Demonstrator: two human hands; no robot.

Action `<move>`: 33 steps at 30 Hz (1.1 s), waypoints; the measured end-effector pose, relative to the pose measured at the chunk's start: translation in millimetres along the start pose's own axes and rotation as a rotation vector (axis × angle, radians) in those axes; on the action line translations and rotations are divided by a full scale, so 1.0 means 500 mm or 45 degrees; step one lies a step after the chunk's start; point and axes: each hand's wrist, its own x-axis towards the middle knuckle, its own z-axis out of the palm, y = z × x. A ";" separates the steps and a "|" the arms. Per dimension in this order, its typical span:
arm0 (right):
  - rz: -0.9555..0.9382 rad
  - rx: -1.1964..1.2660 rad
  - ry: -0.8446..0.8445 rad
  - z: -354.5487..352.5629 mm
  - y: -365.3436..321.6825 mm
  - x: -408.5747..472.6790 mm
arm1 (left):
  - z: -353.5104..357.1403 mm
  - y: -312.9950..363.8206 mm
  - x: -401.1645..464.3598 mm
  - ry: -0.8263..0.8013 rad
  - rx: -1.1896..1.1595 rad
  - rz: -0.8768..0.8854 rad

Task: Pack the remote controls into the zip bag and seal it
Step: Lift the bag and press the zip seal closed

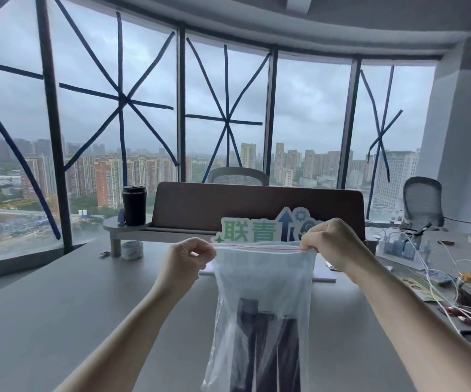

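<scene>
A clear zip bag [262, 275] hangs upright in front of me above the grey table [58, 306]. Its top edge with a thin red zip line is stretched level between my hands. My left hand [184, 263] pinches the left top corner. My right hand [333, 244] pinches the right top corner. Dark remote controls [265, 343] stand on end inside the lower half of the bag, blurred by the plastic. The bag's bottom is cut off by the frame edge.
A brown desk riser [257, 205] with a black tumbler [134, 205] and a green-lettered sign [245, 232] stands behind the bag. A tape roll [132, 250] lies at back left. White cables and small items [440, 275] clutter the right side. Office chairs [422, 202] stand by the windows.
</scene>
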 end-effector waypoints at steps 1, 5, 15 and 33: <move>0.010 -0.093 0.034 -0.004 0.001 -0.001 | 0.001 0.008 0.000 0.017 -0.036 -0.009; -0.057 -0.546 0.144 0.001 0.000 -0.008 | 0.019 0.054 0.000 -0.075 -0.081 0.019; -0.407 -0.257 -0.187 0.077 -0.074 0.013 | 0.045 0.113 -0.005 -0.185 -0.079 0.057; -0.353 -0.151 -0.296 0.046 -0.110 0.045 | 0.042 0.165 0.018 -0.250 -0.110 0.062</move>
